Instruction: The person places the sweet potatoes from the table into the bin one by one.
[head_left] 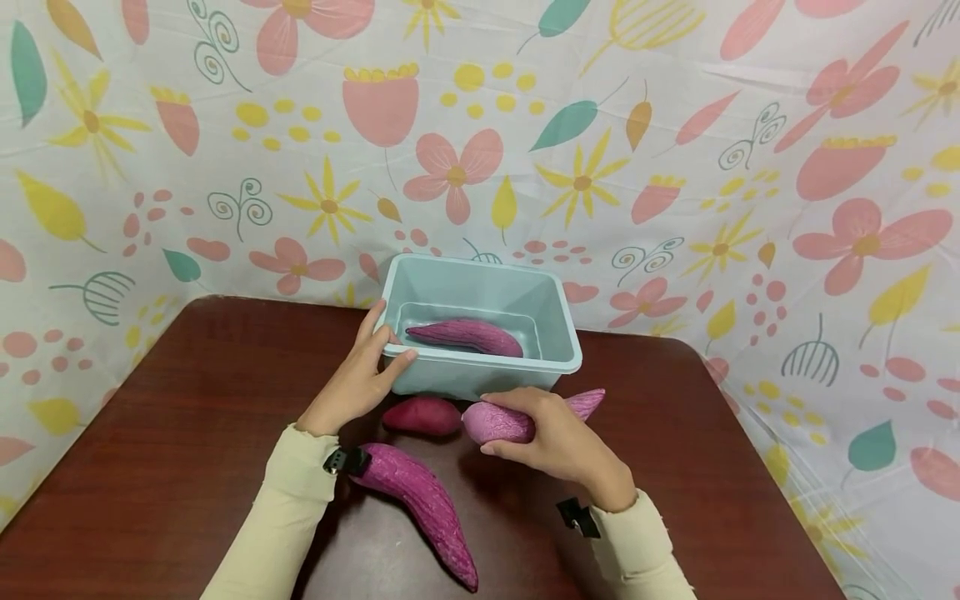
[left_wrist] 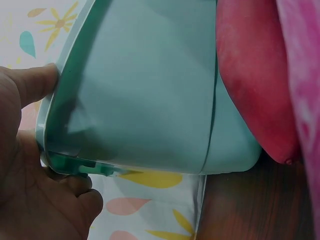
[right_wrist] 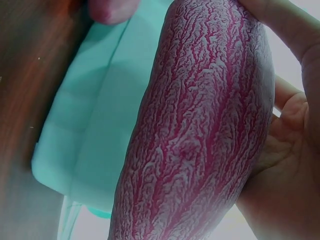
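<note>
My right hand (head_left: 558, 437) grips a purple sweet potato (head_left: 497, 423) just in front of the light blue plastic bin (head_left: 480, 372). Its tapered end sticks out to the right behind the hand, and its veined skin fills much of the right wrist view. At the bin's near left corner, my left hand (head_left: 352, 379) holds the rim, thumb on one side and fingers on the other. Another purple sweet potato (head_left: 472, 335) lies inside the bin. A smaller red sweet potato (head_left: 422, 416) rests on the table against the bin's front.
A long curved purple sweet potato (head_left: 423, 500) lies on the dark wooden table (head_left: 225, 400), its upper end partly behind the left wrist strap (head_left: 347, 461). Behind the bin, a flower-patterned cloth (head_left: 480, 167) hangs along the table's far edge.
</note>
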